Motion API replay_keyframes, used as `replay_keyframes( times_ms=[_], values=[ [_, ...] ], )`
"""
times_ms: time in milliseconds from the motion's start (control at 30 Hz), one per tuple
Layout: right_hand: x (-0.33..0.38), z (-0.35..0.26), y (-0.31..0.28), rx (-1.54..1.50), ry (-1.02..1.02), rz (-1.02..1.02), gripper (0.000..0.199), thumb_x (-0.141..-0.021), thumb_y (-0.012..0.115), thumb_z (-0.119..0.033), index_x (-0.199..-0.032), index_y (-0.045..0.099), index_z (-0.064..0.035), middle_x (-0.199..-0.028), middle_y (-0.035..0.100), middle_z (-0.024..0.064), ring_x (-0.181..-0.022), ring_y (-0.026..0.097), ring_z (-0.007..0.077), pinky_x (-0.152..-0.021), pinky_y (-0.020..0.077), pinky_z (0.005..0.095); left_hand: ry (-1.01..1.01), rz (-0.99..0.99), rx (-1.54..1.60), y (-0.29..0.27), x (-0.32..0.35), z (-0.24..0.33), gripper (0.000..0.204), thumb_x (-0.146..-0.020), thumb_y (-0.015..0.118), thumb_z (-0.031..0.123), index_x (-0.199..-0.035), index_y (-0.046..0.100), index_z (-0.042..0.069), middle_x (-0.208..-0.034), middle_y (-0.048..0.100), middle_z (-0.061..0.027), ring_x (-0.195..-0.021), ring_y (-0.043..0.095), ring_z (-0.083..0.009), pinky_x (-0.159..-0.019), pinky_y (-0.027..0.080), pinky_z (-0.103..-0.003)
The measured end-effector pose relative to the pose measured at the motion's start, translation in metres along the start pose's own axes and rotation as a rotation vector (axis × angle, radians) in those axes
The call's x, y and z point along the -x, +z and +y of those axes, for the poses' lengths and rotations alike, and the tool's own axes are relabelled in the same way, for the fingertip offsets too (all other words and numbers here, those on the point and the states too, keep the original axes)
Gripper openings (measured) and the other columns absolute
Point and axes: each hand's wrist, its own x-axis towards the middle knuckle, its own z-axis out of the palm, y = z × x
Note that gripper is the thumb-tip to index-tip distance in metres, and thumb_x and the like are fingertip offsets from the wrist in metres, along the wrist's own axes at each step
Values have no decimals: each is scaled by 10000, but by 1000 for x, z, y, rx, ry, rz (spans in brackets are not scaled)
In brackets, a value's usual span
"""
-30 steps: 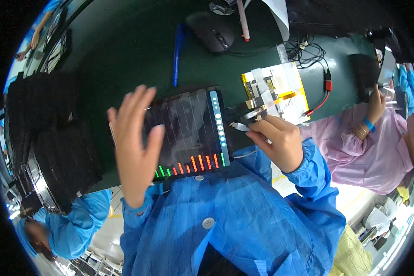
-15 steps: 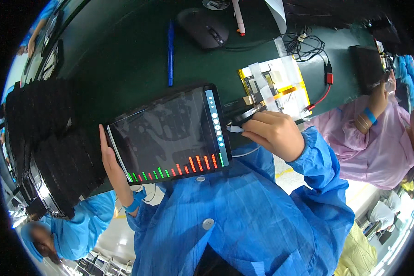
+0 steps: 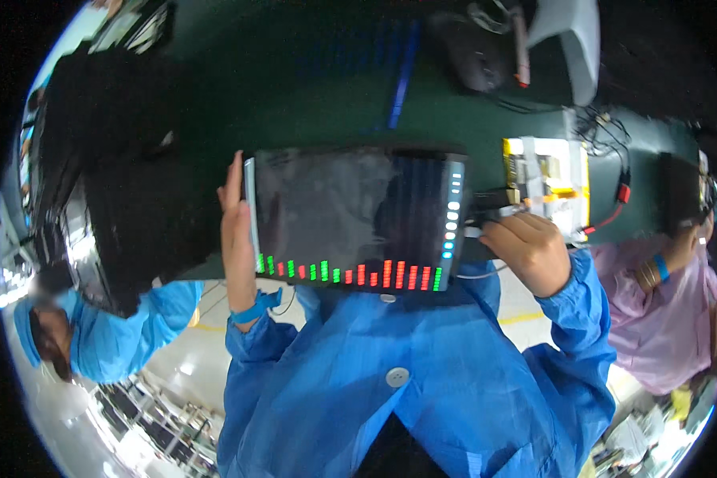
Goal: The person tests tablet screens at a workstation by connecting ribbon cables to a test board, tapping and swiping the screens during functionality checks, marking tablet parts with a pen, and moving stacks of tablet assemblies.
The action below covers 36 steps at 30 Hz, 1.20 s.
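A dark tablet (image 3: 350, 215) lies face up in front of me, its screen showing red and green bars along the near edge and a column of icons at the right. My left hand (image 3: 237, 231) is against the tablet's left edge, fingers stretched out along it. At the opposite edge, my right hand (image 3: 527, 248) is closed in a pinch on a white cable plug (image 3: 472, 232). The plug's tip is at the tablet's right side; blur hides whether it is inserted. A white cable (image 3: 483, 275) runs from below that hand.
Beyond my right hand lies a taped battery pack with circuit parts (image 3: 550, 179). A red-ended cable (image 3: 623, 195), a black mouse (image 3: 474, 60) and a blue pen (image 3: 405, 76) are on the dark green table (image 3: 295, 103). Black material (image 3: 127, 159) stands left; a person in pink (image 3: 653, 303) sits right.
The whole view has swung, so the table things appear further right, and the tablet looks straighter. Both hands keep their places at the tablet's edges.
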Motion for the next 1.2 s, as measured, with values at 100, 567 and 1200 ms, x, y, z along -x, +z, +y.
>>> replay_keyframes(
  times_ms=[100, 567, 1200],
  values=[
    [-1, -8, -2, 74, 73, -20, 168, -710, 663, -97, -852, 589, -45, -736, 548, 72, -674, 584, 238, -596, 478, 348, -44, -15, 73, 1, -1, 0, 645, -914, 235, 570, -1429, 309, 189, -1476, 295, -86, -1396, 166, -300, -1139, -21, -432],
    [-1, -17, 12, -13, 164, 130, 201, -708, 710, -42, -877, 604, -17, -798, 597, 105, -661, 606, 268, -563, 488, 347, 333, -12, -334, 15, -11, 76, 459, -885, 527, 206, -1331, 457, 122, -1385, 425, -104, -1322, 331, -304, -1120, 126, -497],
    [3, -18, 9, -25, 242, 111, 185, -706, 700, 12, -858, 598, -9, -778, 606, 115, -651, 606, 288, -560, 478, 356, 343, -102, -479, -9, 2, 76, 855, -718, 703, 464, -1419, 313, 166, -1469, 278, -129, -1374, 222, -323, -1114, 53, -552]
  ],
)
